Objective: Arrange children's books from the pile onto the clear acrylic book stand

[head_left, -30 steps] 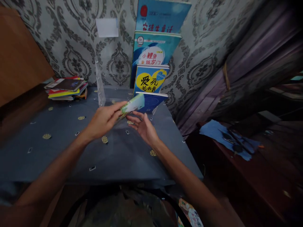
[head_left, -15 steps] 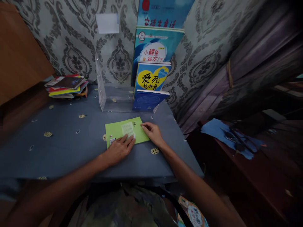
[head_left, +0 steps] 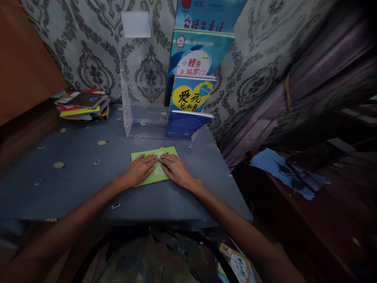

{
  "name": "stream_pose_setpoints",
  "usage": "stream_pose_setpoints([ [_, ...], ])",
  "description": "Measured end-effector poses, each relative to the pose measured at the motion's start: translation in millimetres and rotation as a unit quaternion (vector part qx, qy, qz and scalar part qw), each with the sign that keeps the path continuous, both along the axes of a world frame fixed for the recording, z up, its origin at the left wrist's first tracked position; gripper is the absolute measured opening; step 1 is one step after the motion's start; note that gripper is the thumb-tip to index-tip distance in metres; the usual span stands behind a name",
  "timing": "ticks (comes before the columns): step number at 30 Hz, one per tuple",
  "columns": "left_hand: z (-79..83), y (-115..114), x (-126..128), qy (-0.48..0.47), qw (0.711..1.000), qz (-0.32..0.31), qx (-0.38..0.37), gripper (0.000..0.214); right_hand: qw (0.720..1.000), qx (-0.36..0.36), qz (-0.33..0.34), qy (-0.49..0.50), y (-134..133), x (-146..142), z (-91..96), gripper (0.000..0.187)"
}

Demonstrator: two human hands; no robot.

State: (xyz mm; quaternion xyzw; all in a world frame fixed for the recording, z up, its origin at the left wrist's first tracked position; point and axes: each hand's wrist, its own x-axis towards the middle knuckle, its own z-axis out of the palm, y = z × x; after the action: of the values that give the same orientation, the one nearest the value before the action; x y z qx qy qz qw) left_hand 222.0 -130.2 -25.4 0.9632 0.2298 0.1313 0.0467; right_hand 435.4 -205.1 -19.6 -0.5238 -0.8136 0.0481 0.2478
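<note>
A thin green book [head_left: 151, 180] lies flat on the table, with a pale text panel on its cover partly covered by my fingers. My left hand [head_left: 141, 169] rests flat on its left half, fingers stretched toward the middle. On the right half lies my right hand [head_left: 176, 169], palm down with its fingers extended. The fingertips of both hands nearly meet over the text panel. Behind the book stands a clear acrylic rack [head_left: 141, 129] holding a dark blue book [head_left: 187, 125] in front, a blue book with a yellow heart [head_left: 188, 96] and taller blue books behind.
A stack of books [head_left: 84, 105] sits at the table's back left. The table [head_left: 79, 181] has a grey-blue patterned cloth. On the right, a lower dark red surface [head_left: 309, 220] carries a blue cloth [head_left: 265, 161] with dark objects. Another book [head_left: 237, 263] is below the table's front edge.
My left hand has slid up and left on the green book. My right hand has moved left from the book's right edge onto its cover, its fingers now laid flat.
</note>
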Motion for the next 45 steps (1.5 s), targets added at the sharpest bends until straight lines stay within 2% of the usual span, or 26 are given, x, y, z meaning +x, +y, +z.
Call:
stream_pose_setpoints([
  [6,-5.4,16.0,0.2,-0.009,1.000,0.024,-0.012,0.050,0.999,-0.037,-0.002,-0.020,16.0,-3.9,-1.2,0.039],
  [11,-6.7,15.0,-0.4,-0.007,0.999,0.032,-0.021,0.050,0.997,-0.059,-0.053,-0.023,24.5,8.2,-5.2,0.045],
  [16,-4.5,12.3,-1.8,0.002,0.998,0.053,-0.022,0.050,0.988,-0.085,-0.130,-0.016,19.9,20.2,-8.8,0.050],
  [22,-1.8,7.8,-1.2,0.025,0.996,0.088,-0.012,0.052,0.981,-0.095,-0.166,-0.016,8.8,20.4,-14.0,0.053],
  [29,-2.8,4.1,-0.9,0.015,0.994,0.111,0.010,0.048,0.982,-0.080,-0.166,-0.029,-8.4,20.1,-21.7,0.055],
  [34,2.8,-2.1,0.1,0.017,0.991,0.123,0.053,0.042,0.986,-0.052,-0.155,-0.033,-22.6,16.9,-25.4,0.052],
  [40,12.0,-12.5,-1.5,0.042,0.990,0.095,0.090,0.034,0.987,-0.043,-0.148,-0.046,-39.4,6.1,-16.2,0.048],
  [45,12.7,-30.6,-5.6,0.032,0.993,0.078,0.082,0.036,0.993,-0.035,-0.094,-0.057,-53.3,-6.5,-8.9,0.046],
])
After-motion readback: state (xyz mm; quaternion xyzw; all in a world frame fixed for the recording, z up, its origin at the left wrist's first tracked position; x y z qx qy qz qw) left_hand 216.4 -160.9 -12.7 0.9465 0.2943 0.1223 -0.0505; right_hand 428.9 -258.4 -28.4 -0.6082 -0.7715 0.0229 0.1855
